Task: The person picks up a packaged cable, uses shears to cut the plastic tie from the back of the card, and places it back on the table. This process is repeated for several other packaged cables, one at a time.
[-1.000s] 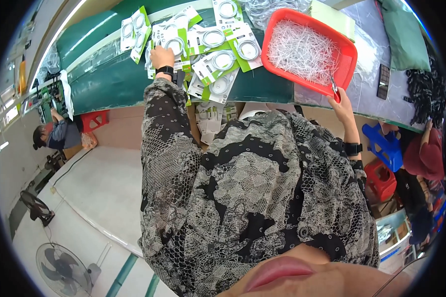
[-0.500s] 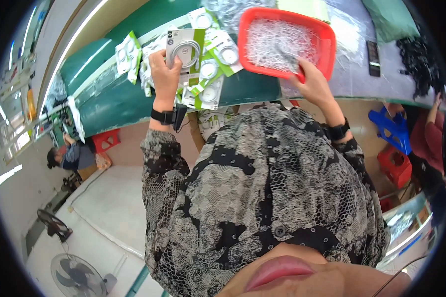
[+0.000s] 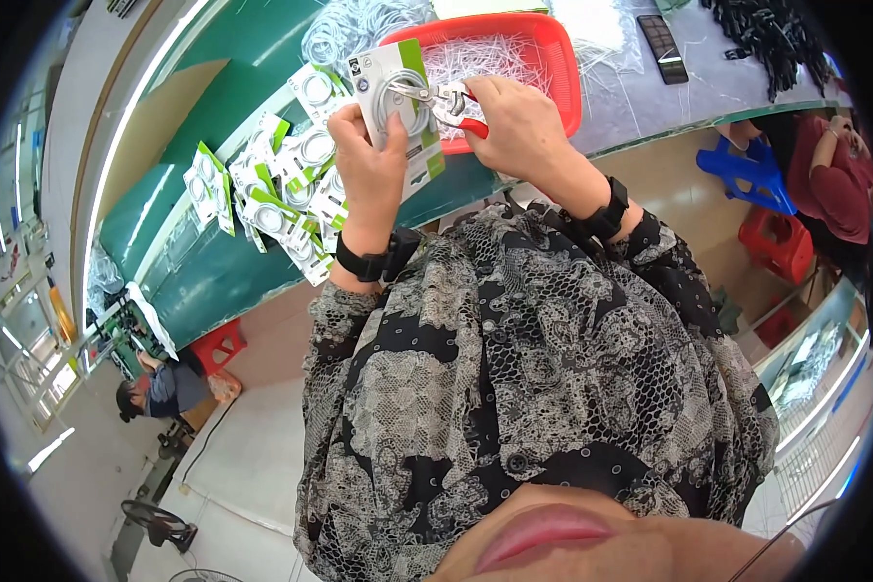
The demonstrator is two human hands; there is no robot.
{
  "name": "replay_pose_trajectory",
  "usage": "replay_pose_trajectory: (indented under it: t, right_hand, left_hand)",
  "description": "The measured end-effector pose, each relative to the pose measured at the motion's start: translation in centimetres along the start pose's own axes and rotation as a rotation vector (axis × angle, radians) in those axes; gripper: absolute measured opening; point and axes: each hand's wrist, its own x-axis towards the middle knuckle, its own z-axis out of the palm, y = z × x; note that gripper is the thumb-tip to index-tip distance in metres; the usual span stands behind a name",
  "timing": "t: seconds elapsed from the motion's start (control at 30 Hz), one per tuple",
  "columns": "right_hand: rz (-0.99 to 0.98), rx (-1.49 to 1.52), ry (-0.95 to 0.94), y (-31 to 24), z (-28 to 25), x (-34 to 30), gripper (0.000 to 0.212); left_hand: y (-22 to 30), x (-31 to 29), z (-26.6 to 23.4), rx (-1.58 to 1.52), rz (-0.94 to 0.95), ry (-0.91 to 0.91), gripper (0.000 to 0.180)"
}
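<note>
My left hand [image 3: 372, 167] grips a white and green packaging card [image 3: 425, 165] with a coiled white cable [image 3: 419, 114] on its front, the thumb pressing on the coil. My right hand [image 3: 524, 134] is closed around red-handled pliers [image 3: 450, 102], whose metal jaws reach over the coil's upper part. Whether the jaws are closed on anything is too small to tell. Just behind the card stands a red plastic basket [image 3: 567, 82] holding many thin white strips [image 3: 500, 58].
More carded cables [image 3: 301, 160] lie piled left of my hands on the green table [image 3: 189, 286]. Loose grey-white cables [image 3: 349, 29] lie at the back. To the right are a dark phone [image 3: 662, 48] and black pieces [image 3: 771, 44]. Other people sit at both sides.
My right hand has come out of the basket with the pliers and moved left to the coil. The card, in my left hand, is now in front of the basket. The whole view has shifted.
</note>
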Motion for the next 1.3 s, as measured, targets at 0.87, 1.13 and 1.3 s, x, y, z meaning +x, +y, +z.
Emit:
replay_pose_trajectory:
  t: [0.87,1.13,1.3]
  right_hand:
    - [-0.578,-0.044,0.079,4.0,0.5,3.2,0.031]
    - [-0.174,-0.134,0.109,13.2,4.5,2.8,0.027]
    - [-0.084,0.006,0.072,14.4,2.2,3.2,0.025]
  left_hand:
    - [-0.5,-0.4,0.4,0.111,0.173,-0.299,0.032]
    - [-4.7,1.1,-0.8,0.25,0.19,-0.38,0.031]
    - [-4.9,1.8,-6.0,0.236,0.111,-0.456,0.026]
